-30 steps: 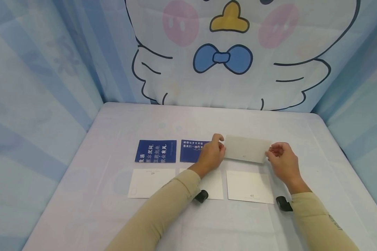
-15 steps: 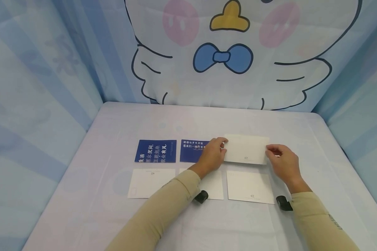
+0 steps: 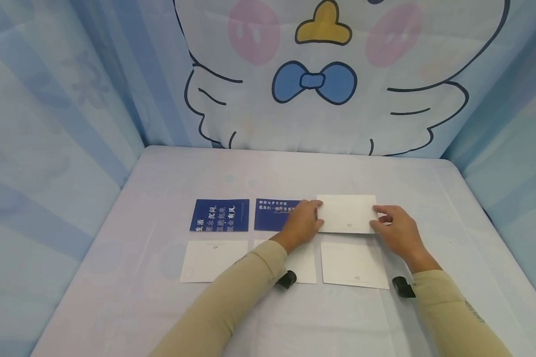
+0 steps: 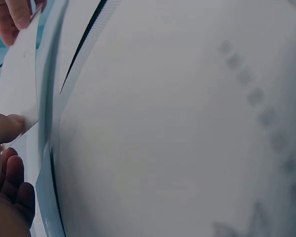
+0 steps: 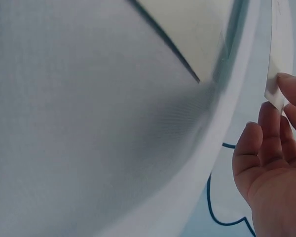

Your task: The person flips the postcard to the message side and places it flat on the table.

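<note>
A white postcard [image 3: 346, 214] with a small mark near its lower edge is held at the back right of the card rows. My left hand [image 3: 300, 221] pinches its left edge, and my right hand [image 3: 399, 230] pinches its right edge. Thumb and fingers grip the postcard [image 4: 22, 79] from both ends in the left wrist view. In the right wrist view, my right hand [image 5: 274, 168] has the thumb on one face of the postcard [image 5: 280, 44], with the other fingers behind. Just left of it lies a blue postcard [image 3: 270, 215] with white writing, partly covered by my left hand.
Another blue postcard [image 3: 221, 215] lies at the far left of the back row. The front row has white postcards: one at the left [image 3: 212, 255], one half hidden by my left forearm [image 3: 305, 267], and one at the right [image 3: 355, 265]. A pale cloth covers the table [image 3: 116, 277].
The held postcard, tilted and shaded a second ago, now faces up more squarely and sits slightly farther left. My right hand has shifted a little left along with its right edge.
</note>
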A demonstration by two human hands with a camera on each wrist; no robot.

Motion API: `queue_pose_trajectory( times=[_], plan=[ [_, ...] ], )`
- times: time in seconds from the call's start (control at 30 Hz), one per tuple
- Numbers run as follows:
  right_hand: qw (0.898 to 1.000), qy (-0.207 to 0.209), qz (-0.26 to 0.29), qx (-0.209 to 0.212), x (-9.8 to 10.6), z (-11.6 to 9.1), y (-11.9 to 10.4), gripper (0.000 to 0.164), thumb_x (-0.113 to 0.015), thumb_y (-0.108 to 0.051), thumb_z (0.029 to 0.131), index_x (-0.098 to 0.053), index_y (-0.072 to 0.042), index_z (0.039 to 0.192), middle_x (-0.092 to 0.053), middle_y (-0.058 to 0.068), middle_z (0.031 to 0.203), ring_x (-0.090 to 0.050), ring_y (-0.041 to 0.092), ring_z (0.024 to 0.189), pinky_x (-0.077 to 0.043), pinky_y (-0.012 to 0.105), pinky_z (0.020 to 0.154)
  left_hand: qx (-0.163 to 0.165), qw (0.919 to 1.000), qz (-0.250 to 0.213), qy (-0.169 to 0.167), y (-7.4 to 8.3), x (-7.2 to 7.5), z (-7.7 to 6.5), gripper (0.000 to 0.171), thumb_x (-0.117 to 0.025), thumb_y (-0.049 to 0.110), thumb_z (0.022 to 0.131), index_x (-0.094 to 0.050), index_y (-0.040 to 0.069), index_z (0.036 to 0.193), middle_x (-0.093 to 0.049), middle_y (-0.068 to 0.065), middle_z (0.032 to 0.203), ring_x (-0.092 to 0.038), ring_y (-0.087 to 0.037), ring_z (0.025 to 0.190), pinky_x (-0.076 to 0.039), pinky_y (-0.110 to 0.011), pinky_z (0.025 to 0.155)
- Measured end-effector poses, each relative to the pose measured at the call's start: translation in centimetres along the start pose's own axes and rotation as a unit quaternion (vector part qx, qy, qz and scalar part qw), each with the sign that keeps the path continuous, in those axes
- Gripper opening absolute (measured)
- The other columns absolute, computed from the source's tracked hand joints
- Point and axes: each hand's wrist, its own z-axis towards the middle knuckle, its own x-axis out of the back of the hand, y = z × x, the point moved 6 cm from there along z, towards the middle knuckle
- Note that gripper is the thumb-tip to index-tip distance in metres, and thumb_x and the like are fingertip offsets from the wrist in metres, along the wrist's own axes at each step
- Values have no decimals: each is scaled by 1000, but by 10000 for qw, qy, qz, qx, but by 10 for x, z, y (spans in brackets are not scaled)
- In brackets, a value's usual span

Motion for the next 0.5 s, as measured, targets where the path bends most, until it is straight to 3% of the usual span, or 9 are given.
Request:
queue_pose_trajectory(
  times=[0.13,0.5],
  plan=[
    [9999,-122,-30,27,-1,0,2,49,-60,-14,97,-51,6,140,-46,30,135,-53,44,110,-49,58,90,54,9999,64,-82,0,-3,-1,48,-68,15,96,-55,3,140,-61,-13,128,-56,-23,120,-43,-30,104],
    [9975,-666,-210,-127,-10,3,9,54,-63,-14,96,-48,8,142,-47,31,133,-53,42,107,-48,58,94,209,9978,603,-176,1,-11,-1,49,-69,21,96,-56,6,140,-62,-11,127,-57,-24,118,-43,-32,103]
  ],
)
